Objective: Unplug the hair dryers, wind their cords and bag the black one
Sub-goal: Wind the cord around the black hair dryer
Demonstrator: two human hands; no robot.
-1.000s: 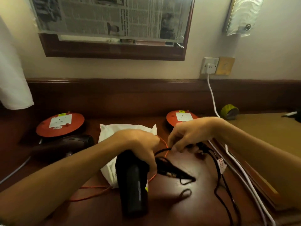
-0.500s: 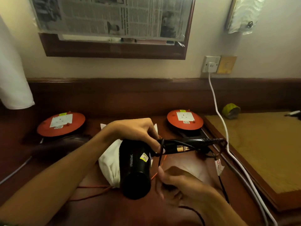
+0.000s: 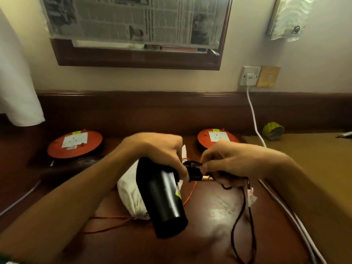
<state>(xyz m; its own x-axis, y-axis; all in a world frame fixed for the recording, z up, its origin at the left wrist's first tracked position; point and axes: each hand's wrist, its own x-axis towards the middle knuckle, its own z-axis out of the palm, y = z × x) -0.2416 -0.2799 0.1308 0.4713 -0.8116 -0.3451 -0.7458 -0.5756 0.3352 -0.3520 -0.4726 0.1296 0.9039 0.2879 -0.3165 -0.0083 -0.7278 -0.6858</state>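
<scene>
My left hand [image 3: 162,149] grips the black hair dryer [image 3: 162,199] above the wooden desk, its barrel pointing toward me. Its folded handle [image 3: 194,174] sticks out to the right with black cord looped on it. My right hand [image 3: 226,161] pinches the black cord [image 3: 241,221] against that handle; the rest of the cord hangs down in a loop to the desk. A white drawstring bag [image 3: 131,191] with an orange string [image 3: 106,225] lies under the dryer. A second, dark brown hair dryer [image 3: 72,166] lies on the desk to the left.
Two orange round socket reels [image 3: 74,147] [image 3: 219,138] sit at the back of the desk. A white cable [image 3: 253,115] runs from a wall plug [image 3: 251,77] down along the desk's right side. A yellow-green tape roll [image 3: 273,130] lies on the tan surface at right.
My right hand has come up from below the dryer to the handle, bringing the cord with it. The dryer has tilted, its barrel now pointing down toward me.
</scene>
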